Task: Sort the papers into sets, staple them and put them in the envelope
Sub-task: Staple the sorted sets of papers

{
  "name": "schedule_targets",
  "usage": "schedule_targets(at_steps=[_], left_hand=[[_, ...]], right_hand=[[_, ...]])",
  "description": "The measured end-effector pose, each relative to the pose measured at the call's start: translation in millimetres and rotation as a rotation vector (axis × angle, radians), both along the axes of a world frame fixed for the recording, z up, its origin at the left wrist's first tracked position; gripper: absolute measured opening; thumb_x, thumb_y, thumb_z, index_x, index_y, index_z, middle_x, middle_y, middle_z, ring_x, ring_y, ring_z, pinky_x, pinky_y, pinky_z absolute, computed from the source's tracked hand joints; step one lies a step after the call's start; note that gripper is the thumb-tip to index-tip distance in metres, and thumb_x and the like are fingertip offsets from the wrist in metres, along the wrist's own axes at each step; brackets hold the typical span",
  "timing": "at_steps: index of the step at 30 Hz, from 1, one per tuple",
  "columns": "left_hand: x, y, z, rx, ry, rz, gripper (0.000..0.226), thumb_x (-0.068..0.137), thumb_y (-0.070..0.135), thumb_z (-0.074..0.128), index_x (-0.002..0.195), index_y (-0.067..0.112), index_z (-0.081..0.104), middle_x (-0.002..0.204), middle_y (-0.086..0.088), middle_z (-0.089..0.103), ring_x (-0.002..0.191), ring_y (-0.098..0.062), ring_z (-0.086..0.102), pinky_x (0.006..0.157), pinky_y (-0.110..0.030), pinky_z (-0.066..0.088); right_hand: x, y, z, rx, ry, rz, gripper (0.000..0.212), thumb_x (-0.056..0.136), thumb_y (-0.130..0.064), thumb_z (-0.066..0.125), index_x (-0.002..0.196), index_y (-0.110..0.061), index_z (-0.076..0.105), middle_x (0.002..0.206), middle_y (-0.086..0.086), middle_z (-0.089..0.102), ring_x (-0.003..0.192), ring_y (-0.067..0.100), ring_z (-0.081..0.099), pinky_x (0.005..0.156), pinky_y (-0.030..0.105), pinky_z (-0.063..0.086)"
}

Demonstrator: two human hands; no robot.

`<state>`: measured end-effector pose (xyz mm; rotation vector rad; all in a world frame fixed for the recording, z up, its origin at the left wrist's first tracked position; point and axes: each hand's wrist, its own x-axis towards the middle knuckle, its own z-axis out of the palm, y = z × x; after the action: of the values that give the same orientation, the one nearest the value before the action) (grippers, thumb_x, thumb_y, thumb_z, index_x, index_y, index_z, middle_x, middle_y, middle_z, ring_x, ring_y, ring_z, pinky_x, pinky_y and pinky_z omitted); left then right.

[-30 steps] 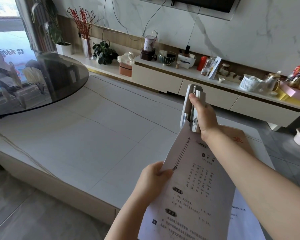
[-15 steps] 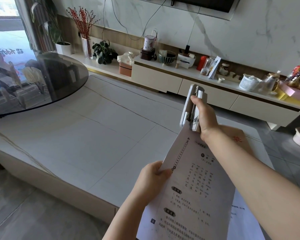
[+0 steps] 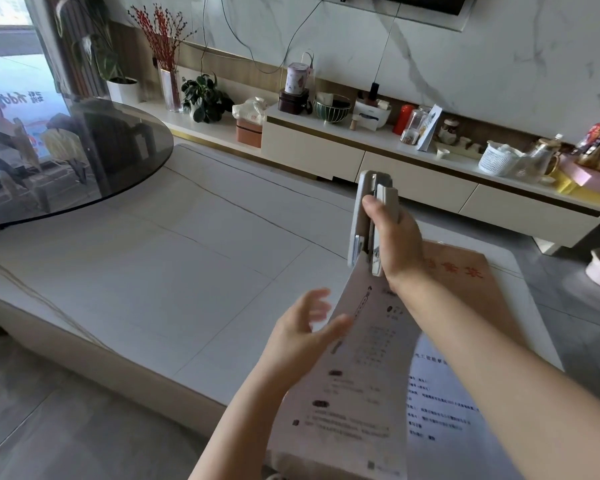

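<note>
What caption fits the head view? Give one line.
Right hand clamps stapler on papers; left hand open.

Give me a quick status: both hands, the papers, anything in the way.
Right hand grips stapler, clamped on paper set top corner. Left hand open beside papers, motion-blurred, no grip. Brown envelope flat on table behind. Nothing blocking.

Both forearms are bare right down to the frame's edge, with no sleeve or cuff showing on either. The left hand (image 3: pixel 303 336) and the right hand (image 3: pixel 394 244) wear nothing: no ring, watch or bracelet at the wrists. Fingernails look short and unpainted. The left hand's fingers are blurred.
</note>
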<state>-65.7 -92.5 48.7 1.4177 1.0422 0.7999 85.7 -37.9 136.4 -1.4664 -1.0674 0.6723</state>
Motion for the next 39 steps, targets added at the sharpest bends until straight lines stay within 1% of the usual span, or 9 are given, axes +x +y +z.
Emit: schedule_targets(at_steps=[4,9,14,26,30,33,36,38,39], left_hand=[[15.1,-3.1,14.4,0.172,-0.114,0.086,0.053,0.073,0.057,0.064,0.12,0.037,0.051,0.116,0.019,0.059,0.109,0.007,0.054,0.094,-0.015,0.042],[19.4,2.3,15.7,0.243,-0.204,0.125,0.027,0.077,0.035,0.075,0.097,0.021,0.063,0.083,0.003,0.067,0.076,-0.011,0.063,0.07,-0.025,0.051],[18.8,3.0,12.5,0.271,-0.165,0.112,0.038,0.081,0.024,0.075,0.061,0.026,0.042,0.049,0.016,0.038,0.048,-0.003,0.032,0.048,-0.012,0.025],[13.9,9.5,14.3,0.318,-0.114,0.211,0.045,0.077,0.039,0.074,0.074,0.001,0.05,0.068,-0.014,0.053,0.063,-0.03,0.048,0.058,-0.04,0.043],[17.7,6.2,14.0,0.301,-0.054,0.209,0.046,0.081,0.038,0.073,0.07,0.005,0.043,0.061,0.003,0.039,0.057,-0.011,0.034,0.054,-0.025,0.028],[17.5,4.6,13.4,0.199,-0.07,0.062,0.031,0.085,0.041,0.068,0.1,0.016,0.056,0.08,0.007,0.06,0.074,-0.012,0.058,0.067,-0.025,0.043],[10.5,2.3,5.9,0.065,0.056,-0.015,0.054,0.088,0.038,0.064,0.136,0.037,0.039,0.103,0.017,0.065,0.096,-0.006,0.062,0.085,-0.027,0.049],[6.4,1.6,0.6,0.135,0.173,0.011,0.019,0.092,0.036,0.058,0.102,0.02,0.058,0.081,0.007,0.061,0.07,-0.009,0.056,0.066,-0.031,0.046],[5.1,1.0,-1.5,0.152,0.183,0.03,0.026,0.093,0.035,0.056,0.087,0.009,0.055,0.072,0.002,0.054,0.061,-0.011,0.047,0.059,-0.03,0.039]], right_hand=[[-16.8,-15.5,-19.0,-0.036,-0.048,-0.01,0.041,0.082,-0.054,0.059,0.087,-0.014,0.061,0.072,-0.002,0.061,0.064,0.013,0.06,0.053,0.021,0.047],[-23.6,-20.4,-27.2,-0.097,0.029,0.01,0.051,0.079,-0.063,0.057,0.09,-0.013,0.061,0.077,0.001,0.061,0.072,0.018,0.062,0.068,0.037,0.052],[-22.3,-20.1,-35.7,-0.109,-0.03,-0.011,0.054,0.087,-0.064,0.048,0.089,-0.012,0.06,0.076,0.001,0.06,0.07,0.017,0.06,0.061,0.027,0.047],[-32.5,-13.1,-31.5,-0.091,-0.025,0.001,0.049,0.092,-0.061,0.042,0.09,-0.016,0.061,0.079,-0.001,0.062,0.074,0.014,0.061,0.062,0.023,0.043],[-26.7,-11.9,-33.5,-0.134,-0.063,-0.011,0.058,0.088,-0.066,0.043,0.09,-0.011,0.062,0.079,0.003,0.063,0.075,0.018,0.062,0.061,0.025,0.043],[-21.0,-12.1,-33.6,-0.202,-0.06,-0.046,0.067,0.085,-0.07,0.042,0.094,-0.007,0.063,0.08,0.004,0.064,0.073,0.02,0.063,0.055,0.024,0.043],[-16.3,-11.5,-32.4,-0.268,0.033,-0.116,0.071,0.081,-0.074,0.044,0.096,-0.008,0.064,0.08,0.006,0.063,0.07,0.02,0.062,0.053,0.026,0.044],[-15.9,-9.3,-32.2,-0.287,0.124,-0.119,0.082,0.066,-0.083,0.048,0.099,-0.009,0.064,0.085,0.01,0.067,0.076,0.024,0.066,0.062,0.032,0.053],[-17.6,-8.6,-31.2,-0.3,0.158,-0.1,0.088,0.058,-0.086,0.05,0.101,-0.01,0.064,0.09,0.011,0.068,0.081,0.026,0.067,0.068,0.036,0.054]])
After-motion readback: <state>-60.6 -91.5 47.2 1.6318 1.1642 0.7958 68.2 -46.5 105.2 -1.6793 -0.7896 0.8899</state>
